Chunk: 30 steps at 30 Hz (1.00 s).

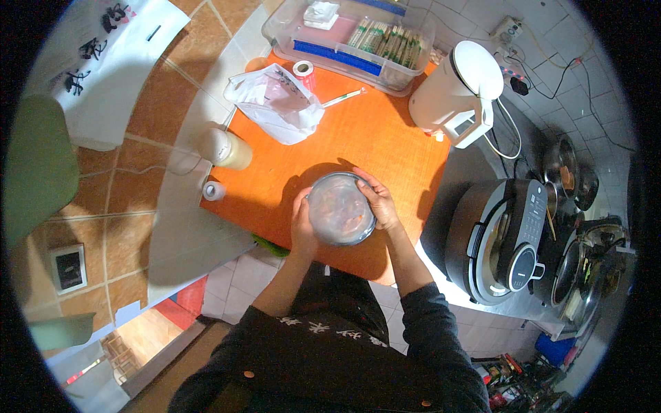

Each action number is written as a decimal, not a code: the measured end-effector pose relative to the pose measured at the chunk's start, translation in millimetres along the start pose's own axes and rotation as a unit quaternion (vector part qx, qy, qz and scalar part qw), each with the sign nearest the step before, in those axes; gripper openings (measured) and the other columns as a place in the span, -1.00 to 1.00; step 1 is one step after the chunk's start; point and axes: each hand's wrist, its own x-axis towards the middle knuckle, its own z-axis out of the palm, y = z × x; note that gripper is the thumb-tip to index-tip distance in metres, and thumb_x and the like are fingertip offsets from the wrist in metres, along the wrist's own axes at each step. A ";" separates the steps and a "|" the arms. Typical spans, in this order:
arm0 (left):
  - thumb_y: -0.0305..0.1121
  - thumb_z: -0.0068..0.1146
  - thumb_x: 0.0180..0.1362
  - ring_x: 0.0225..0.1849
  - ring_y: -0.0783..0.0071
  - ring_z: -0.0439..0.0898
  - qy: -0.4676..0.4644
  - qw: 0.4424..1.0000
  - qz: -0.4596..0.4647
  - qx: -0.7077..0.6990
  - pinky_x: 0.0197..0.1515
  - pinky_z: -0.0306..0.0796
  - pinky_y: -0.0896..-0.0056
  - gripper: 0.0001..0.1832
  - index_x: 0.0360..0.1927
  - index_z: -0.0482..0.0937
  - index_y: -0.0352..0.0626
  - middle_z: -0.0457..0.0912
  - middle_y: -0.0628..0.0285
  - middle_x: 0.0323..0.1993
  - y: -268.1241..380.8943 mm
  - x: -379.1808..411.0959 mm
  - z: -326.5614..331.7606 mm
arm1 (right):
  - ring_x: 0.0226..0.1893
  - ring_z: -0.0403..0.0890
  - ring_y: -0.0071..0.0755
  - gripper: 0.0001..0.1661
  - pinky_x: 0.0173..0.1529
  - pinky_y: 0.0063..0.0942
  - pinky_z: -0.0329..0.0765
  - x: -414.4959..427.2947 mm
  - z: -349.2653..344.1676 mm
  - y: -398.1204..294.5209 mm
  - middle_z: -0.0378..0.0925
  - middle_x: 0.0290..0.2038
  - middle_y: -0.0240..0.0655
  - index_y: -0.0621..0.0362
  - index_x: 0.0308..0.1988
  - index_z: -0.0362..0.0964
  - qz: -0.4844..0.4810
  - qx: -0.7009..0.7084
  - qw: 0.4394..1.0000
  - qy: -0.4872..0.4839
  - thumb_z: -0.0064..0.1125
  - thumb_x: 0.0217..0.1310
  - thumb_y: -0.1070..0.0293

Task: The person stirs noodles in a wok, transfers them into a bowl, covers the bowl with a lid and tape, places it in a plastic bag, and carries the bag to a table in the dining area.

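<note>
A round takeaway-style bowl with a translucent lid (341, 209) is between my two hands over the orange tabletop (382, 139). Reddish contents show faintly through the lid. My left hand (303, 219) holds the bowl's left side. On its upper right rim lie the thumb and fingers of my right hand (378, 200). Beyond the bowl, a white plastic bag (279, 106) lies crumpled beside a red-and-white roll (304, 75) and a wrapped straw or chopstick packet (343, 97). Whether the bowl touches the table cannot be told.
A clear plastic bin (330, 41) with wrapped packets stands at the back, a white electric kettle (449, 93) to its right. A jar (235, 149) and small white roll (213, 190) stand at the left edge. A multicooker (496, 242) is on the right counter.
</note>
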 end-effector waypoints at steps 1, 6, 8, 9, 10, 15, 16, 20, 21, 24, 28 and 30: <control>-0.17 -0.31 0.54 0.24 0.35 0.45 0.008 1.000 -0.006 -0.005 0.31 0.31 0.31 -0.56 0.30 0.33 -0.22 0.47 0.14 0.20 -0.2 0.4 1.6 | -0.01 0.58 -0.51 -0.52 0.11 -0.53 0.52 -1.6 0.3 1.1 0.59 0.07 -0.38 0.11 0.28 0.40 -0.006 -0.002 1.000 0.014 0.13 0.42 0.36; -0.14 -0.25 0.53 0.19 0.37 0.48 -0.002 0.997 -0.050 -0.066 0.27 0.35 0.32 -0.55 0.28 0.37 -0.24 0.48 0.13 0.20 16.2 12.3 7.7 | 0.06 0.56 -0.45 -0.52 0.17 -0.45 0.50 -21.3 23.5 -0.8 0.58 0.09 -0.33 0.11 0.26 0.41 -0.041 0.010 0.995 0.087 0.16 0.42 0.26; -0.13 -0.21 0.52 0.16 0.38 0.50 -0.020 0.994 -0.073 -0.083 0.26 0.35 0.32 -0.55 0.26 0.39 -0.26 0.51 0.13 0.17 33.4 15.8 13.1 | 0.06 0.56 -0.41 -0.47 0.13 -0.40 0.53 -29.5 34.6 -3.7 0.58 0.06 -0.28 0.14 0.26 0.39 -0.056 0.026 0.990 0.127 0.21 0.38 0.24; -0.14 -0.18 0.52 0.15 0.38 0.51 -0.038 0.993 -0.072 -0.086 0.26 0.36 0.31 -0.55 0.26 0.40 -0.26 0.52 0.14 0.16 41.8 16.4 12.9 | 0.06 0.56 -0.39 -0.45 0.11 -0.38 0.55 -34.7 41.4 -8.5 0.58 0.04 -0.26 0.16 0.26 0.38 -0.062 0.035 0.987 0.145 0.24 0.36 0.23; -0.14 -0.15 0.51 0.14 0.38 0.52 -0.058 0.992 -0.074 -0.089 0.26 0.36 0.31 -0.55 0.25 0.42 -0.26 0.54 0.15 0.15 50.1 18.3 14.0 | 0.05 0.58 -0.29 -0.34 0.12 -0.31 0.55 -47.2 55.5 -29.6 0.57 0.03 -0.16 0.26 0.24 0.35 -0.004 0.029 0.986 0.162 0.35 0.26 0.19; -0.33 0.06 0.39 0.25 0.34 0.46 -0.081 0.971 0.100 0.203 0.31 0.29 0.26 -0.63 0.21 0.45 -0.23 0.51 0.12 0.18 73.7 79.9 0.2 | -0.01 0.62 -0.21 -0.34 0.09 -0.25 0.59 -79.1 42.0 -44.5 0.57 0.00 -0.10 0.36 0.16 0.37 0.050 0.032 0.988 0.141 0.42 0.18 0.24; -0.55 0.12 0.21 0.31 0.15 0.39 -0.005 0.881 0.272 0.386 0.37 0.23 0.14 -0.52 0.23 0.41 -0.21 0.47 0.03 0.22 84.7 109.5 -4.3 | -0.01 0.62 -0.20 -0.35 0.09 -0.24 0.59 -85.2 37.3 -40.6 0.58 0.00 -0.10 0.36 0.15 0.38 0.046 0.048 0.987 0.149 0.41 0.18 0.25; -0.55 0.11 0.09 0.28 0.02 0.38 -0.078 0.602 0.363 0.707 0.41 0.10 -0.05 -0.65 0.00 0.58 -0.19 0.56 0.02 0.03 148.2 167.6 -9.4 | -0.09 0.66 -0.18 -0.43 -0.01 -0.21 0.66 -121.6 37.9 -40.8 0.60 -0.05 -0.08 0.34 0.12 0.40 0.040 0.127 0.975 0.176 0.39 0.18 0.33; -0.52 0.12 0.09 0.24 0.05 0.42 -0.140 0.550 0.327 0.755 0.40 0.11 -0.06 -0.72 -0.09 0.63 -0.19 0.58 0.05 -0.01 150.4 173.4 -5.2 | -0.10 0.66 -0.18 -0.44 -0.02 -0.20 0.67 -130.8 36.4 -41.6 0.60 -0.06 -0.09 0.34 0.11 0.40 0.031 0.145 0.972 0.184 0.38 0.18 0.34; -0.43 0.15 0.10 0.10 0.07 0.53 -0.201 0.561 0.321 0.737 0.29 0.24 -0.04 -0.85 -0.25 0.64 -0.18 0.64 0.12 -0.08 137.0 140.9 18.6 | -0.13 0.67 -0.21 -0.45 -0.05 -0.22 0.68 -156.8 30.0 -44.8 0.60 -0.07 -0.10 0.32 0.10 0.41 -0.005 0.139 0.967 0.212 0.37 0.18 0.31; -0.39 0.22 0.08 0.12 0.11 0.54 -0.305 0.606 0.330 0.657 0.22 0.35 0.06 -0.73 -0.12 0.65 -0.19 0.65 0.12 -0.03 120.8 42.6 53.0 | -0.07 0.66 -0.19 -0.35 0.03 -0.24 0.65 -190.1 21.7 -54.5 0.59 -0.04 -0.10 0.34 0.13 0.37 -0.033 0.113 0.959 0.258 0.37 0.17 0.18; -0.29 0.35 0.05 0.15 0.14 0.53 -0.323 0.652 0.369 0.579 0.23 0.35 0.06 -0.56 0.03 0.63 -0.18 0.66 0.13 -0.01 119.5 19.0 58.6 | -0.08 0.67 -0.16 -0.32 0.03 -0.21 0.66 -206.1 23.0 -66.5 0.58 -0.04 -0.07 0.37 0.13 0.36 -0.051 0.108 0.954 0.275 0.38 0.16 0.17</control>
